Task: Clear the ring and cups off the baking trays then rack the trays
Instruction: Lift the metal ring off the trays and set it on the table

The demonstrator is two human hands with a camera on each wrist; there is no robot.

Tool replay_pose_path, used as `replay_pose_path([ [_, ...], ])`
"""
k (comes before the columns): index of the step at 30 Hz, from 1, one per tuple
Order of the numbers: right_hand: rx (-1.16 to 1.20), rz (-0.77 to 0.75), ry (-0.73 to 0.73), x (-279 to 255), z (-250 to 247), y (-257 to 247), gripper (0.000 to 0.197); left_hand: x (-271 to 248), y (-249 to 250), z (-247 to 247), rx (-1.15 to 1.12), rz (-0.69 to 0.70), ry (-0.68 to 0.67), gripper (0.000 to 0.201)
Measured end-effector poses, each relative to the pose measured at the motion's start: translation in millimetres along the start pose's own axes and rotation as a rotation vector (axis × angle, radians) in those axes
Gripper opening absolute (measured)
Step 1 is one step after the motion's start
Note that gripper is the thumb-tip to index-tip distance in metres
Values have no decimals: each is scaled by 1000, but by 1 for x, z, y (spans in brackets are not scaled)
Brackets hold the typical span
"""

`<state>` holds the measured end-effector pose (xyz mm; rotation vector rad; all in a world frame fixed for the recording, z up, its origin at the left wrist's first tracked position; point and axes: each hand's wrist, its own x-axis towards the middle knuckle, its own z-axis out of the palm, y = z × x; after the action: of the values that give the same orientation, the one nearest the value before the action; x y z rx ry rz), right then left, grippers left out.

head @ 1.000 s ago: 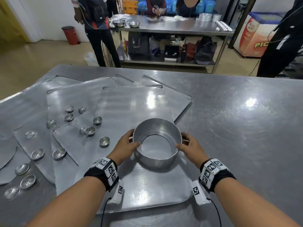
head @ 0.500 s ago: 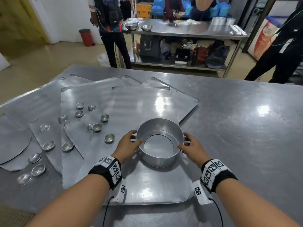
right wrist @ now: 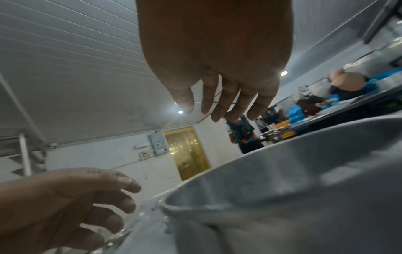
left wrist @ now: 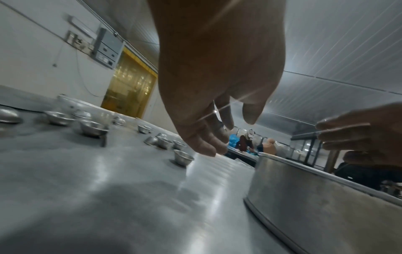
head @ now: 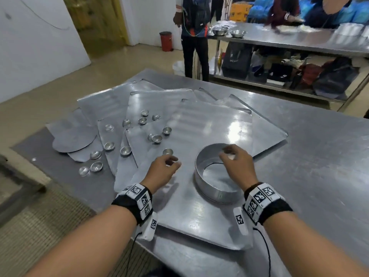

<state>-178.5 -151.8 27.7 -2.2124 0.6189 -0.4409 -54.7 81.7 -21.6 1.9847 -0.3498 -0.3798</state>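
Note:
A round metal ring [head: 216,193] [left wrist: 326,194] [right wrist: 293,189] stands on the nearest baking tray [head: 191,214]. Over the ring hovers my right hand [head: 234,163] [right wrist: 217,106], fingers loosely spread and holding nothing. My left hand [head: 165,167] [left wrist: 215,137] hangs relaxed and empty to the left of the ring, just short of a small metal cup [head: 167,151] [left wrist: 183,157]. Several more small cups [head: 157,138] lie scattered over overlapping trays [head: 159,100] further left.
The trays lie fanned across a steel table [head: 319,156], whose left front edge is near my left forearm. Flat round metal discs [head: 73,139] lie at the far left. A person [head: 194,37] stands beyond the table, beside a second steel bench [head: 289,40] with bowls.
Both hands have let go of the ring and lifted off it. The left moved leftward toward the cups, the right rose over the ring. My view swung left.

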Motion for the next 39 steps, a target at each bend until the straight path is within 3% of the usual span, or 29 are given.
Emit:
replay_pose_path([
  [9, 122, -131, -224, 23, 106, -127, 20, 1, -52, -119, -48, -94, 293, 7],
  [19, 91, -119, -404, 57, 290, -236, 15, 37, -152, -286, -92, -211, 465, 10],
  [23, 63, -75, -470, 72, 361, -260, 15, 57, -190, -346, -84, -271, 484, 7],
  [28, 33, 19, -542, 91, 429, -279, 18, 86, -230, -403, -15, -356, 465, 20],
  [34, -6, 119, -586, 117, 488, -281, 34, 127, -253, -441, 17, -439, 413, 44],
  [39, -41, 173, -641, 129, 513, -283, 48, 161, -266, -457, 37, -496, 367, 52],
])
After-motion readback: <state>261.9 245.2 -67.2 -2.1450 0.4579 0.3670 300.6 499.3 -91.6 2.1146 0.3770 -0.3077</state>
